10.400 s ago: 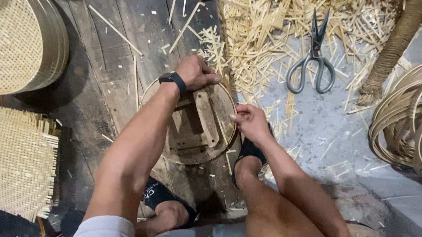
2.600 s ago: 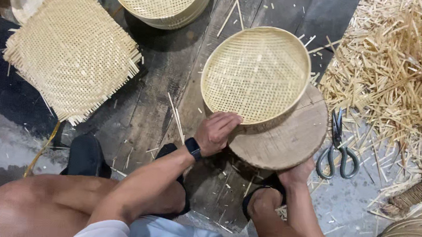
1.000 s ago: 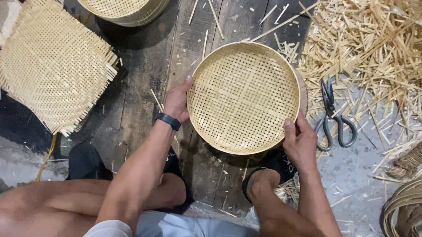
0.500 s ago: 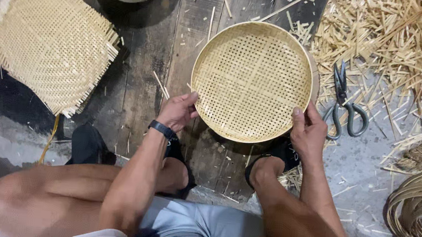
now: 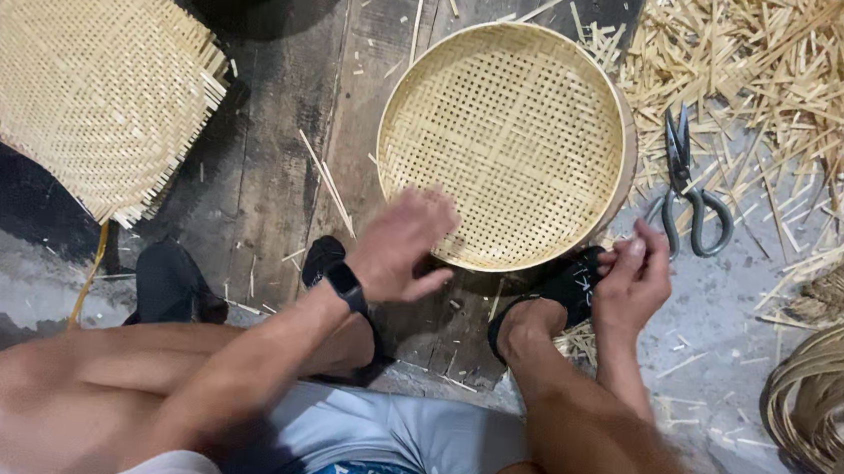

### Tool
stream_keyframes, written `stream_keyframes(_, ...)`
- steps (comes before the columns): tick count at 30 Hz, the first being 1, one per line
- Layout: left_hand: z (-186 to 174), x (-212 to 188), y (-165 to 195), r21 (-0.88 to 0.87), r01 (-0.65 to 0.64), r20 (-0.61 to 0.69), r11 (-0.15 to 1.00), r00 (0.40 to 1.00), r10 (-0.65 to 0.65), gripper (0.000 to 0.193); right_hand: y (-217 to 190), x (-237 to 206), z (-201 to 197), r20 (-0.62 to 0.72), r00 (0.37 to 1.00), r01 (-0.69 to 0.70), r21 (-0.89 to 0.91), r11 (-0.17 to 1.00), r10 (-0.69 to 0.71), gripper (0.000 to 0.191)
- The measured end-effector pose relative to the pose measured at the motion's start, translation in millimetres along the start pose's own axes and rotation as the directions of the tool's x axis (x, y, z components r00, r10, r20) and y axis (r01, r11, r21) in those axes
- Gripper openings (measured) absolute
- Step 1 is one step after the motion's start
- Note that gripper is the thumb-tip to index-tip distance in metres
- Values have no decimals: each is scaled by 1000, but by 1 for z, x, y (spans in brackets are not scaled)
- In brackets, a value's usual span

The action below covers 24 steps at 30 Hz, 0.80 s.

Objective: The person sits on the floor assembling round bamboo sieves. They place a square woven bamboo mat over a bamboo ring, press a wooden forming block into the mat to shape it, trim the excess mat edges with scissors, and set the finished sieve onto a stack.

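Round woven bamboo tray (image 5: 506, 143) lies on the dark floor planks (image 5: 282, 106), between woven mat (image 5: 84, 70) and scissors (image 5: 692, 188).
Left hand (image 5: 401, 245) hovers loosely open at its near rim; right hand (image 5: 634, 279), fingers curled together, holds nothing visible.

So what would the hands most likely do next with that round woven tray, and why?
Probably take hold of the rim again. Both hands hover at the near edge of the round woven tray, the left hand blurred in motion, the right hand beside the scissors; neither is gripping anything.
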<state>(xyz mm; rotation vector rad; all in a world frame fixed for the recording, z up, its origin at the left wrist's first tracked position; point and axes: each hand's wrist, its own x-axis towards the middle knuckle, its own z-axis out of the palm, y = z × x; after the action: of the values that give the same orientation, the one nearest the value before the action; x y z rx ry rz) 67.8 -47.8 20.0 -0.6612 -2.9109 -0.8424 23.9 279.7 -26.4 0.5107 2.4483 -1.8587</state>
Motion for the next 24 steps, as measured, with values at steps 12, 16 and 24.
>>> stream_keyframes(12, -3, 26, -107, 347, -370, 9, 862, 920, 392, 41, 28, -44, 23, 77, 970, 243, -343, 907, -231, 19)
stream_keyframes(16, -75, 81, -198, 409, -58, -40, 911, 996, 81, 21, 35, -34, 29, 90, 950, 307, -462, 832, -300, 16)
stream_keyframes(24, -134, 124, -313, 341, 338, -537, 877, 836, -114, 34, 44, -24, 28, 137, 961, 277, -557, 783, -242, 17)
